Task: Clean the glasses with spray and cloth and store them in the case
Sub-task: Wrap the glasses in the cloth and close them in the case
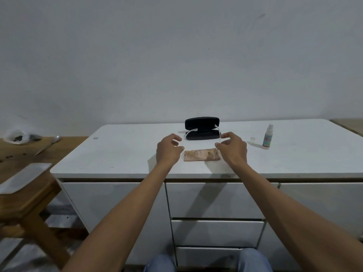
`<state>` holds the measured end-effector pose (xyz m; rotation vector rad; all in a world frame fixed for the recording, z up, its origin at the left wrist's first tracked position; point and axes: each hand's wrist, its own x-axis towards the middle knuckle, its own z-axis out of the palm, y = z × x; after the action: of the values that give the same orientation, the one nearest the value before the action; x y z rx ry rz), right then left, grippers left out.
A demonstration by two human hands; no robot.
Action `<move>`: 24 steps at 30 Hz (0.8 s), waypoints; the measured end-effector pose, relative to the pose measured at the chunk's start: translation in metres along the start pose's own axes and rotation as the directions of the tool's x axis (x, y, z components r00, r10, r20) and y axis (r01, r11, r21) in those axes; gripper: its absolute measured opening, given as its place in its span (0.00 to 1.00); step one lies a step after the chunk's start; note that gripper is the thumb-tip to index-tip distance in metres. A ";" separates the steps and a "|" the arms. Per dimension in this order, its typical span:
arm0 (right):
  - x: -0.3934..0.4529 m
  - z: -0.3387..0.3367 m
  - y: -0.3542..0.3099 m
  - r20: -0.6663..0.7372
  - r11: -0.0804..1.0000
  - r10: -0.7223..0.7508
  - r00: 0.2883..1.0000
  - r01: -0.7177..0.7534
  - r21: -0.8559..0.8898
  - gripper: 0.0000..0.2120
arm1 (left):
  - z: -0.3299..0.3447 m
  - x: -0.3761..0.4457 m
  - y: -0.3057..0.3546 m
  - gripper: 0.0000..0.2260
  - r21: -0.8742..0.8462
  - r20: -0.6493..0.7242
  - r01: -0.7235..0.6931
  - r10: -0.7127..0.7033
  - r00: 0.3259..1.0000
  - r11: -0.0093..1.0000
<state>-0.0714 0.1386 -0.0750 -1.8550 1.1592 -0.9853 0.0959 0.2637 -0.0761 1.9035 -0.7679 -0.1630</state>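
Both hands, left [168, 149] and right [232, 148], pinch the clear glasses [200, 134] by the frame corners, just over the cloth [201, 155] on the counter [117, 154]. Open case [202, 127] sits behind, spray [267, 137] off right.

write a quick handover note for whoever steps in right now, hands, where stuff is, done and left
Left hand and right hand: each pinches one side of the clear-framed glasses, held above the white counter, temples open.
Cloth: folded, on the counter just below the glasses.
Case: black, open, behind the glasses.
Spray bottle: upright at right, its cap off beside it.
Done: cannot tell from this view whether the lenses were sprayed or wiped.
Left: finish any cleaning, fold the temples, lay the glasses in the case, close it.
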 end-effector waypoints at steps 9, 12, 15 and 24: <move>0.007 -0.005 0.000 -0.030 0.992 -0.088 0.996 0.085 -0.091 0.07 | 0.006 0.002 -0.010 0.07 0.142 -0.004 -0.194 0.196 0.981 0.971; 0.009 -0.006 -0.002 -0.023 0.990 -0.095 0.995 0.092 -0.104 0.06 | 0.009 0.002 -0.011 0.09 0.172 0.043 -0.244 0.240 0.970 0.954; 0.011 -0.005 -0.004 -0.013 0.989 -0.101 0.995 0.099 -0.112 0.05 | 0.014 0.004 -0.011 0.12 0.241 0.153 -0.303 0.272 0.950 0.922; 0.017 0.003 -0.005 0.102 0.942 -0.204 0.974 0.223 -0.250 0.08 | 0.008 0.018 -0.015 0.12 0.235 0.339 -0.324 0.235 0.911 0.916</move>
<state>-0.0616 0.1248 -0.0676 -2.2467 1.1012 -0.9052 0.1136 0.2511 -0.0891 2.0356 -1.3316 -0.1738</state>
